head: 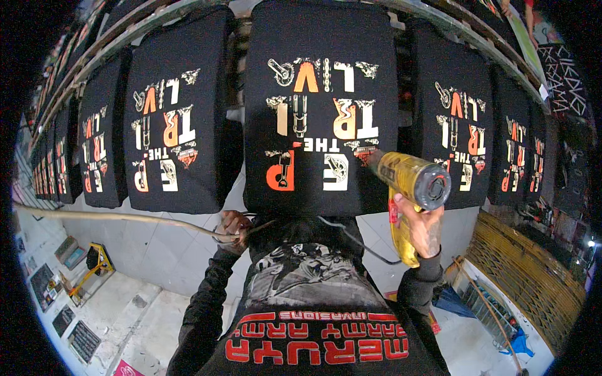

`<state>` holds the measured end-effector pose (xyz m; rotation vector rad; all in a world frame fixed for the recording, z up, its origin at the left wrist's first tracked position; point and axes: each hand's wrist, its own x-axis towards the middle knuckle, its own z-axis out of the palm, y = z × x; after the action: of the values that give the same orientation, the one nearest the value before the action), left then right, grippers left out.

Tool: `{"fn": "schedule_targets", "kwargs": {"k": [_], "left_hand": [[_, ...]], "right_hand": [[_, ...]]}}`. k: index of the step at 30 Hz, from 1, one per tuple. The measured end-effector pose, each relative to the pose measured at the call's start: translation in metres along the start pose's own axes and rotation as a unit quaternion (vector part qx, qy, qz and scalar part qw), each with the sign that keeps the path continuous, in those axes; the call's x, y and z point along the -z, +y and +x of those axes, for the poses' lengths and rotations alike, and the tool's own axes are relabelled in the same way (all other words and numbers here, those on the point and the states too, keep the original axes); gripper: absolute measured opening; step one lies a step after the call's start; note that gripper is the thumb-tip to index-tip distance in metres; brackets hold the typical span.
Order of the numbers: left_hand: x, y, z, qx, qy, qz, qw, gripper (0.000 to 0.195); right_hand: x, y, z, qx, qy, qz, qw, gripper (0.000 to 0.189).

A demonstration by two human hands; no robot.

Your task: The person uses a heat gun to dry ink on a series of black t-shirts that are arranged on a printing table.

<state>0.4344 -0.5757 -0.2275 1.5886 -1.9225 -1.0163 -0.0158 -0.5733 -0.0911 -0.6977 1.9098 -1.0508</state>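
Observation:
My right hand (421, 225) is closed around the handle of a yellow heat gun (409, 178). Its nozzle points at the lower right part of the print on a black T-shirt (320, 42), which lies on a board straight before me. That print has orange, white and cream lettering with bicycle parts. At the left, below the board's near edge, my left hand (234, 228) grips a pale cable (141, 217). A dark cord (362, 249) runs below the heat gun. Whether the nozzle touches the cloth cannot be told.
More printed black shirts on boards stand in a row to the left (178, 56) and right (451, 61). Behind them runs a long rail (475, 33). A person's arm (529, 21) shows at the upper right. A folding metal gate (526, 277) stands at the lower right.

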Motion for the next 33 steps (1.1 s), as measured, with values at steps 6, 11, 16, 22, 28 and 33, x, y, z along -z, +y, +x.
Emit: {"fn": "schedule_targets", "kwargs": {"k": [6, 11, 16, 22, 28, 33], "left_hand": [[0.033, -0.003, 0.049, -0.258, -0.058, 0.247, 0.932, 0.03], [0.044, -0.011, 0.07, -0.35, -0.065, 0.23, 0.906, 0.037], [0.044, -0.033, 0.068, -0.368, -0.068, 0.218, 0.901, 0.041], [0.043, -0.015, 0.083, -0.338, -0.093, 0.22, 0.91, 0.024], [0.042, -0.016, 0.082, -0.313, -0.1, 0.232, 0.915, 0.024], [0.041, -0.02, 0.073, -0.257, -0.107, 0.261, 0.924, 0.03]], "right_hand": [[-0.013, -0.005, -0.001, 0.019, 0.052, 0.007, 0.998, 0.041], [-0.008, 0.0, 0.001, -0.043, 0.027, -0.04, 0.998, 0.062], [-0.022, -0.014, -0.005, -0.09, 0.032, 0.038, 0.995, 0.057], [-0.033, -0.011, -0.004, -0.061, 0.066, -0.035, 0.995, 0.045], [-0.044, -0.018, 0.0, -0.091, 0.09, -0.034, 0.991, 0.064], [-0.051, -0.045, -0.007, -0.115, 0.042, 0.011, 0.992, 0.066]]}}
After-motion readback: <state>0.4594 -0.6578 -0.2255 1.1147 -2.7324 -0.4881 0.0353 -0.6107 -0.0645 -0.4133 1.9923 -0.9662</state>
